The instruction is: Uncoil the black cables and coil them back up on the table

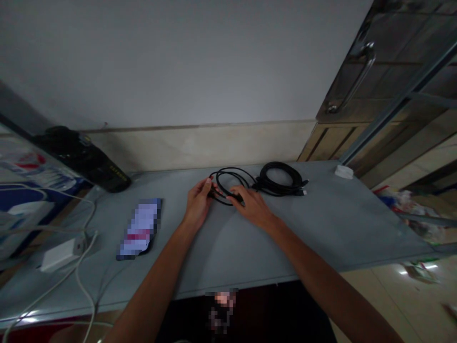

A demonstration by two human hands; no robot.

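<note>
Loops of a thin black cable [228, 169] lie over the grey tabletop between my two hands. My left hand [199, 199] is closed, thumb and fingers pinching the left side of these loops. On the right side, my right hand [249, 204] curls its fingers around a part of the same cable near a dark end piece, which its fingers partly hide. Just beyond my right hand rests a thicker coiled black cable [282, 164], its connector ends pointing right. The two cables meet or overlap near my right knuckles.
A phone [140, 228] lies left of my left arm. Further left are a white power adapter [62, 255] with pale cords and a black bottle [89, 159] leaning by the wall. A small white object [343, 172] sits at the back right, near a metal frame post [378, 126].
</note>
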